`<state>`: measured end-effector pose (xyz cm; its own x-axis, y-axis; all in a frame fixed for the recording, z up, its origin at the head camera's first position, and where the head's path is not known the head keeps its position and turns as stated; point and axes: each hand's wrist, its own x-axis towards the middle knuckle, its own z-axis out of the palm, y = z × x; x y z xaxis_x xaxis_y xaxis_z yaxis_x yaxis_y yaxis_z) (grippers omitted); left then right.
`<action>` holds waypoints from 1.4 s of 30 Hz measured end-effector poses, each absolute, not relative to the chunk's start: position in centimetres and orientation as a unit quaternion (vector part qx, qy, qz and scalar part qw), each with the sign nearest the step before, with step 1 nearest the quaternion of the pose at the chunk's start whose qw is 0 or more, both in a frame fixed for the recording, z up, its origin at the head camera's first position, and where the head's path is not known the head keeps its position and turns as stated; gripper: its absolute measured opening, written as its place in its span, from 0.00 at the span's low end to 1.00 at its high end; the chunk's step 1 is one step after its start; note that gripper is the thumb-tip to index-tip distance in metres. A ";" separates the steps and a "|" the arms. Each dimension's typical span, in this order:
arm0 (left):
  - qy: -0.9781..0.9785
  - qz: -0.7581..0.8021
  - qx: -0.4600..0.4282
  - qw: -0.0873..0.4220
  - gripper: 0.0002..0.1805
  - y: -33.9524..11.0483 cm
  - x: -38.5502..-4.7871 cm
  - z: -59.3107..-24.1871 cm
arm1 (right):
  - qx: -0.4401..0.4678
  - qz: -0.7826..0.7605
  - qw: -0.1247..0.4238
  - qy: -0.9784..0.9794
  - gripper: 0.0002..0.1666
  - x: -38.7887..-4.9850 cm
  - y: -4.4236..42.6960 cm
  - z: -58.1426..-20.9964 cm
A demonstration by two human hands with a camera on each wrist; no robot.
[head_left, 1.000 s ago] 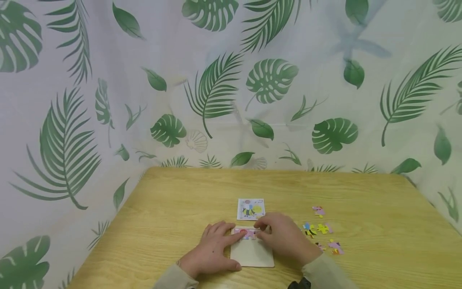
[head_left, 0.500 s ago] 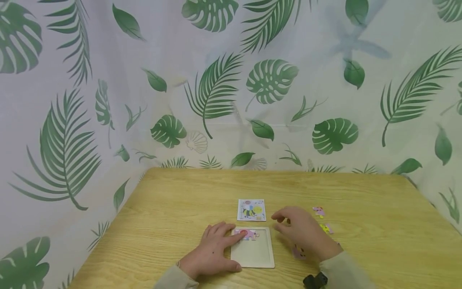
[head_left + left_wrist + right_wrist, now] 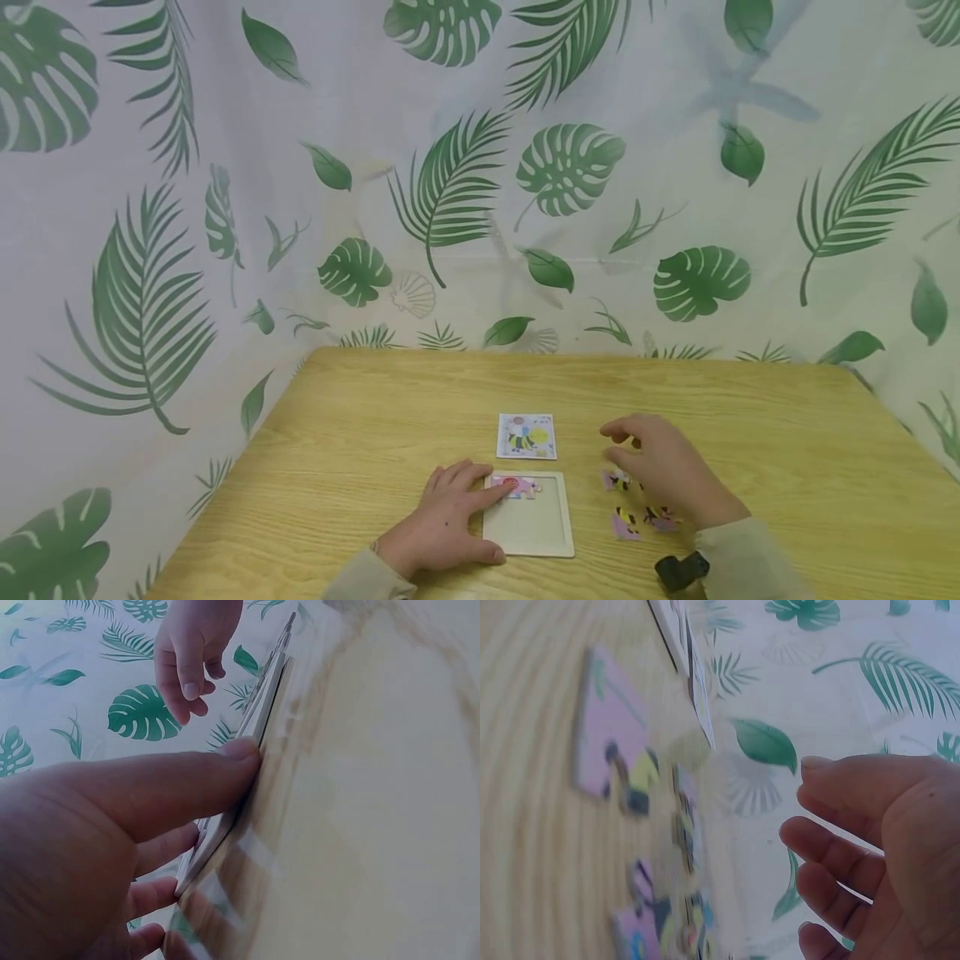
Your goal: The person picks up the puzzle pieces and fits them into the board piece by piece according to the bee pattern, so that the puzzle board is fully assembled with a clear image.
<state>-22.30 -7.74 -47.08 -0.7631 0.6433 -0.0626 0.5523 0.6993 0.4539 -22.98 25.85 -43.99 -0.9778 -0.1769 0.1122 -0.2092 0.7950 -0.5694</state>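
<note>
A shallow puzzle tray point(image 3: 567, 521) lies on the table with pink joined pieces point(image 3: 529, 488) in its upper left corner. My left hand point(image 3: 447, 518) rests along the tray's left side, index fingertip on those pieces, other fingers spread. The thumb touches the tray's near edge, also visible in the left wrist view. To the right, my right hand point(image 3: 667, 467) hovers over loose jigsaw pieces with its fingers loosely bent and nothing between them. Of these, a pink piece with yellow and black point(image 3: 624, 525) shows below the hand, and the right wrist view shows another piece point(image 3: 607, 735) close up. Others are partly hidden.
Beyond the tray lies a square picture card point(image 3: 527, 437) with a bee on it. The wooden table point(image 3: 375, 400) ends at a white curtain point(image 3: 465, 317) printed with green leaves. A dark watch-like band point(image 3: 682, 572) sits at the right wrist.
My right hand has left the pieces in the tray and moved right, over the loose pieces. The left hand stays in place on the tray.
</note>
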 end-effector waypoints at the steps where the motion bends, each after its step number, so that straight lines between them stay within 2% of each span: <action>1: 0.915 0.210 0.326 0.110 0.46 -7.7 -22.3 -47.1 | 0.101 0.305 0.029 -0.947 0.20 -23.0 26.3 -44.0; 6: 0.916 0.208 0.324 0.113 0.46 -7.8 -22.3 -47.1 | 0.099 0.304 0.048 -0.946 0.21 -23.3 28.4 -44.1; 21: 0.914 0.211 0.330 0.104 0.47 -7.8 -22.3 -47.0 | 0.071 0.285 0.035 -0.955 0.27 -23.6 33.7 -45.3; 29: 0.913 0.212 0.332 0.103 0.47 -7.9 -22.2 -47.2 | 0.062 0.282 -0.001 -0.957 0.30 -23.6 34.5 -46.1; 42: 0.911 0.218 0.334 0.102 0.47 -7.9 -22.4 -47.4 | 0.087 0.235 0.041 -0.967 0.33 -24.1 34.6 -47.3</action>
